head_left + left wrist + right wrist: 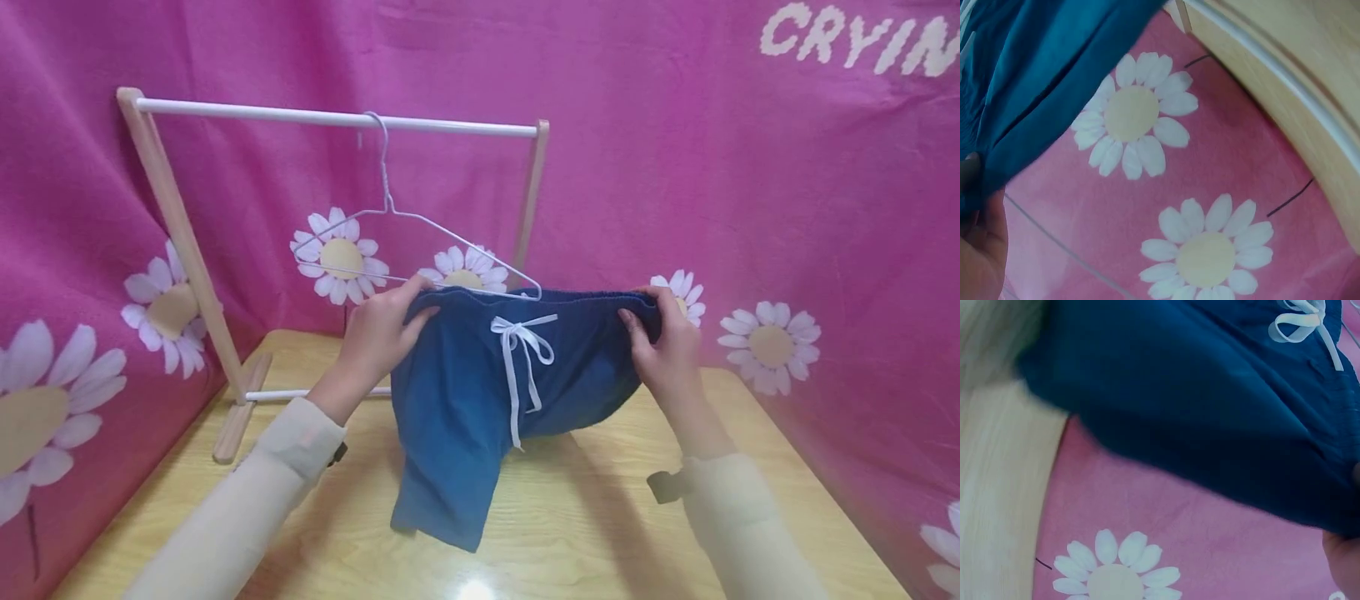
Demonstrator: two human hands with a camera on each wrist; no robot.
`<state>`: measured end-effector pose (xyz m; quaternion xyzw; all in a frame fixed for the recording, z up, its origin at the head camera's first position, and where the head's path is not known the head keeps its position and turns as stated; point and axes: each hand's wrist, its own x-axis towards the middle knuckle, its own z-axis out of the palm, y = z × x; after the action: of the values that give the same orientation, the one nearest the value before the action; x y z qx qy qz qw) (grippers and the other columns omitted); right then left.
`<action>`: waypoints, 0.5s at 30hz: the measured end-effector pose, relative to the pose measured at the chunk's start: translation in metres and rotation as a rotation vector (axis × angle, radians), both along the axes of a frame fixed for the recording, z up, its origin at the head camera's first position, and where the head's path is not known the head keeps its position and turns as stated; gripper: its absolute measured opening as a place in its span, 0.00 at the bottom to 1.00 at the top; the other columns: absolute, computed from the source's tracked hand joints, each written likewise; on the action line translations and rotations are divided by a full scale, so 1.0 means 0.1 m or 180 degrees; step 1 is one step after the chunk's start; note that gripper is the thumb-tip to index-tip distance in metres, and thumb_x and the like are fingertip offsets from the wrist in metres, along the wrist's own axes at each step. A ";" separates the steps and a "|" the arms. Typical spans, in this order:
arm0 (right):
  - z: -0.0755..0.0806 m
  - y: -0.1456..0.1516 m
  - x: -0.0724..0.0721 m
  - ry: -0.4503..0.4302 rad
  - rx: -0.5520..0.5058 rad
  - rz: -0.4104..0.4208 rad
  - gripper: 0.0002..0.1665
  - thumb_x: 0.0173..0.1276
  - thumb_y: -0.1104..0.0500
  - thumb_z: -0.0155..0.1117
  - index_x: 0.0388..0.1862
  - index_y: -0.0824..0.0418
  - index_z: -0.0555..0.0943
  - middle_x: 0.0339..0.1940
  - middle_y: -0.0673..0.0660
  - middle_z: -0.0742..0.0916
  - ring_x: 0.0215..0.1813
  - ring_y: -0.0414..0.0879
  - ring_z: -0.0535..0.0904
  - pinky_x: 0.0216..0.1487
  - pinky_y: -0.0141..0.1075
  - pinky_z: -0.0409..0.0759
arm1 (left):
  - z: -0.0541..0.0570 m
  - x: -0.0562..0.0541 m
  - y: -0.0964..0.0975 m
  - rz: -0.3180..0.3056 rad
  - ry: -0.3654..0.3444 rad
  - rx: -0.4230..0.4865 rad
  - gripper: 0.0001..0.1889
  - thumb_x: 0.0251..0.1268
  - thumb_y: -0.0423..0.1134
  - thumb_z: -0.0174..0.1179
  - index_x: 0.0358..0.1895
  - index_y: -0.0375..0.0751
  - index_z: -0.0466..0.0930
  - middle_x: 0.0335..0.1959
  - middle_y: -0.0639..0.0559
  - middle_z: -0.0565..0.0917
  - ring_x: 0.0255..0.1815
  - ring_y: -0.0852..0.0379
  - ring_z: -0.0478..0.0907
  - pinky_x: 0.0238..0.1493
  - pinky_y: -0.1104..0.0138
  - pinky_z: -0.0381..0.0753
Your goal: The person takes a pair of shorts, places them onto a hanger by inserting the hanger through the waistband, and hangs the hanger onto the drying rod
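A pair of dark blue shorts (457, 375) is stretched by its waistband between both hands, with a white drawstring (517, 342) tied in a bow at the front. My left hand (382, 329) pinches one waistband end, thumb in front. The other end is gripped by my right hand (667, 337). One leg of the shorts dangles over the table; the other swings out to the right. Just behind the waistband, a white wire hanger (427, 218) hangs from a rack bar, its lower right corner overlapping the waistband. In the left wrist view the shorts (1054, 81) cover the upper left.
The clothes rack (172, 233) has wooden side posts and a white top bar (262, 112), standing at the table's back left. Below everything lies a light wood table (570, 517). A pink curtain (645, 150) with white daisies surrounds the table on the back and sides.
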<state>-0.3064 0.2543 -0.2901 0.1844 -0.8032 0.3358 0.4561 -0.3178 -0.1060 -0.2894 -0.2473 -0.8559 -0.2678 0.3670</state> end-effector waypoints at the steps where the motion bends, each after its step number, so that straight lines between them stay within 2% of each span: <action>1: 0.01 0.01 0.01 0.0005 -0.0021 -0.0009 0.18 0.66 0.69 0.69 0.54 0.71 0.78 0.46 0.69 0.86 0.48 0.61 0.82 0.55 0.23 0.69 | -0.01 0.00 0.00 -0.0005 -0.0006 -0.0004 0.16 0.65 0.37 0.70 0.53 0.43 0.80 0.46 0.44 0.89 0.37 0.45 0.88 0.38 0.55 0.87; 4: 0.03 0.03 0.02 -0.0012 -0.0044 0.0005 0.17 0.67 0.69 0.68 0.54 0.70 0.78 0.47 0.69 0.85 0.48 0.61 0.82 0.56 0.19 0.67 | -0.05 0.01 0.02 -0.0016 -0.0039 0.0069 0.15 0.65 0.38 0.70 0.52 0.43 0.80 0.45 0.44 0.90 0.41 0.45 0.88 0.40 0.54 0.87; 7: 0.03 0.03 0.03 -0.0056 -0.0011 -0.0018 0.16 0.68 0.69 0.66 0.54 0.69 0.79 0.48 0.67 0.86 0.49 0.60 0.83 0.58 0.17 0.66 | -0.11 0.00 0.05 -0.0058 -0.0182 0.0252 0.14 0.66 0.36 0.69 0.52 0.43 0.81 0.45 0.44 0.89 0.46 0.44 0.88 0.47 0.54 0.86; 8: 0.02 0.03 0.03 -0.0101 -0.0018 -0.0011 0.16 0.69 0.70 0.65 0.55 0.68 0.79 0.48 0.67 0.86 0.50 0.59 0.83 0.58 0.18 0.67 | -0.13 -0.01 0.07 -0.0101 -0.0323 0.0375 0.14 0.67 0.35 0.68 0.53 0.43 0.80 0.47 0.44 0.89 0.46 0.45 0.88 0.46 0.55 0.87; 10: 0.01 0.02 0.05 -0.0226 -0.0061 -0.0024 0.15 0.71 0.69 0.63 0.56 0.68 0.78 0.49 0.68 0.86 0.51 0.59 0.82 0.61 0.25 0.71 | -0.15 -0.02 0.13 -0.0247 -0.0731 0.0730 0.14 0.68 0.33 0.66 0.55 0.43 0.78 0.53 0.43 0.87 0.47 0.44 0.88 0.42 0.57 0.88; 14: -0.01 0.01 0.07 -0.0467 -0.0227 -0.0085 0.15 0.74 0.70 0.58 0.58 0.68 0.75 0.52 0.68 0.84 0.49 0.61 0.81 0.62 0.47 0.75 | -0.21 -0.04 0.27 -0.0586 -0.1534 0.1621 0.14 0.73 0.30 0.60 0.58 0.43 0.72 0.64 0.40 0.77 0.51 0.39 0.86 0.35 0.57 0.88; 15: -0.01 0.00 0.08 -0.0500 -0.0273 -0.0109 0.15 0.75 0.69 0.57 0.58 0.68 0.74 0.52 0.69 0.84 0.49 0.60 0.80 0.61 0.51 0.75 | -0.23 -0.05 0.30 -0.0612 -0.1607 0.1747 0.14 0.74 0.31 0.59 0.58 0.42 0.71 0.65 0.40 0.75 0.54 0.39 0.84 0.41 0.56 0.88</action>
<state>-0.2989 0.2546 -0.2916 0.1241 -0.8244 0.3755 0.4049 -0.3232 -0.0762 -0.3119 -0.1453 -0.7887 -0.5725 0.1705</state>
